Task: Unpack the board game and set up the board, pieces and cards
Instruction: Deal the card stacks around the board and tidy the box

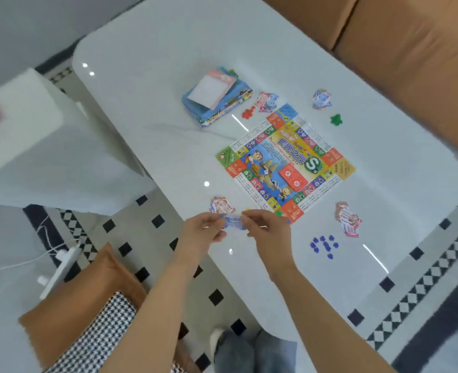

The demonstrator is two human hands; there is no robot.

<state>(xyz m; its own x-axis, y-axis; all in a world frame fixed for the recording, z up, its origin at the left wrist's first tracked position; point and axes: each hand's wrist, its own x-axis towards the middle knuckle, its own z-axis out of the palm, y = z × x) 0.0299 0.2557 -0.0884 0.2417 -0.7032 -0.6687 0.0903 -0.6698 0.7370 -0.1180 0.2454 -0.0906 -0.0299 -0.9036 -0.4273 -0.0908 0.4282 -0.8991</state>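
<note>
The colourful game board [284, 162] lies unfolded on the white table [168, 76], with a red card stack [292, 176] on its middle. My left hand [201, 232] and my right hand [265, 228] together pinch a small blue paper note [233, 223] at the table's near edge. Piles of paper money lie around the board: one orange-brown [222, 206] by my left hand, one pink-brown [347, 219] at right, one red-blue [266, 101], one blue [322, 99]. Blue pieces [324, 244], red pieces [248, 113] and green pieces [336, 119] lie in clusters.
The blue game box [217, 102] sits at the back with a white sheet on top. An orange-brown sofa [397, 49] runs along the far right. A white side table [20, 125] stands at left; a power strip [61, 265] lies on the checkered floor.
</note>
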